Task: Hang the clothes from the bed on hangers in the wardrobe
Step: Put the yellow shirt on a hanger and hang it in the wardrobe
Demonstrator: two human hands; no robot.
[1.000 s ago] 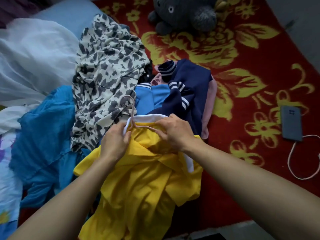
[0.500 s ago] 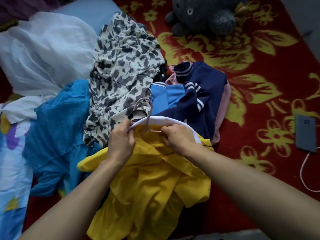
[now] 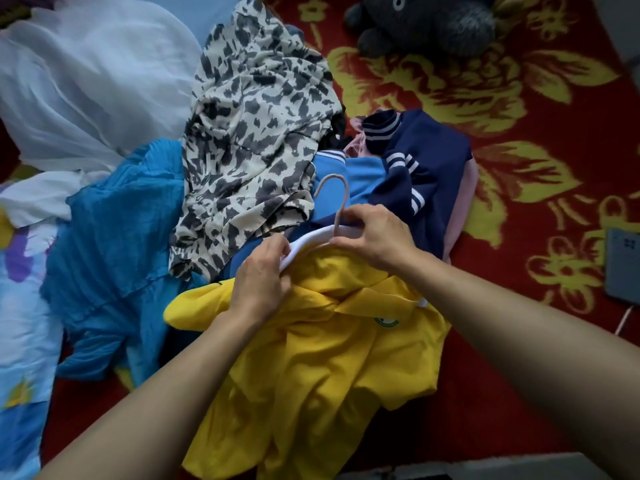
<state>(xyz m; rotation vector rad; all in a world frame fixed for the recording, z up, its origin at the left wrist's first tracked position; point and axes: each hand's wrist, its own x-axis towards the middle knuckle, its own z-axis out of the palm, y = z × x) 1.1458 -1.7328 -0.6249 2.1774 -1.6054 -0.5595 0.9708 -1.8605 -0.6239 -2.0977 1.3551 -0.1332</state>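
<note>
Bed (image 3: 519, 109), red cover w/ yellow flowers, holds clothes pile (image 3: 263, 133) mid-bed; yellow cotton polo shirt (image 3: 329, 358) at near edge. Left hand (image 3: 259, 282) pinches collar against white plastic hanger (image 3: 311, 239). Right hand (image 3: 374, 237), at collar 0.5 s ago, now grips hanger's hook base: shirt prob. half on.

Matt yellow cloth shirt (image 3: 322, 368), smooth white plastic hanger (image 3: 308, 241), crinkled blue fabric (image 3: 114, 244), sheer white gauze (image 3: 86, 74).

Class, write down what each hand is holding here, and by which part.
The right hand pinches the white hanger at the base of its hook. The left hand grips the hanger's left shoulder, where the yellow shirt is bunched against it.
</note>
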